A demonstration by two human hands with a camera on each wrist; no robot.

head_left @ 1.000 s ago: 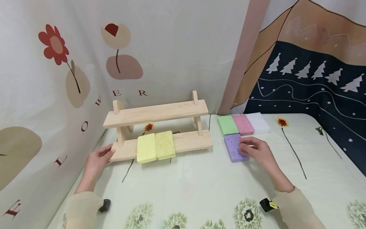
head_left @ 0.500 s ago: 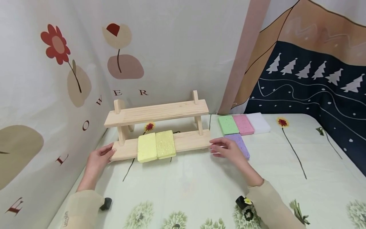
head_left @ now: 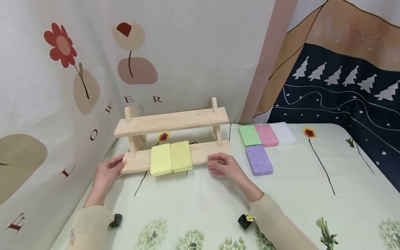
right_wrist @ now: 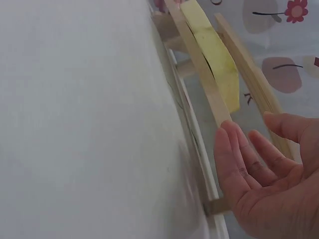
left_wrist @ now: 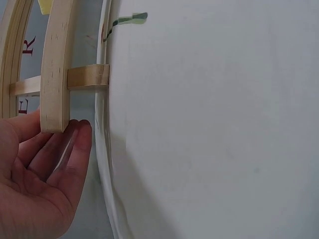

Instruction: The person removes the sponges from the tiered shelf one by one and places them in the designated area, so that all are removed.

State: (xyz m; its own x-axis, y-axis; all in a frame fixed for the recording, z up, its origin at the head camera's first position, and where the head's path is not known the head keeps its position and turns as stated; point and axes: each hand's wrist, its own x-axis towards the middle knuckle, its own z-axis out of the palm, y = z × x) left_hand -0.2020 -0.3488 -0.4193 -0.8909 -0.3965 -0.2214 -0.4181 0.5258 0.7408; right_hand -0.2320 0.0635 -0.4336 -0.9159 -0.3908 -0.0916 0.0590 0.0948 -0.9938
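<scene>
A two-tier wooden shelf stands near the back wall. My left hand holds the left end of its lower board, thumb on one side and fingers below in the left wrist view. On that board two yellow sponges, one plain and one speckled, lie side by side and overhang the front edge. Right of them, my right hand is at the board's front edge. Its fingers are loosely bent with nothing between them; the fingertips are at the board, but contact is unclear.
A purple sponge lies on the cloth to the right of the shelf. Behind it sit a green sponge, a pink sponge and a white sponge in a row. A patterned cloth wall rises behind.
My right hand has left the purple sponge and moved left to the front of the lower board. The left hand stays on the board's end; the sponges have not moved.
</scene>
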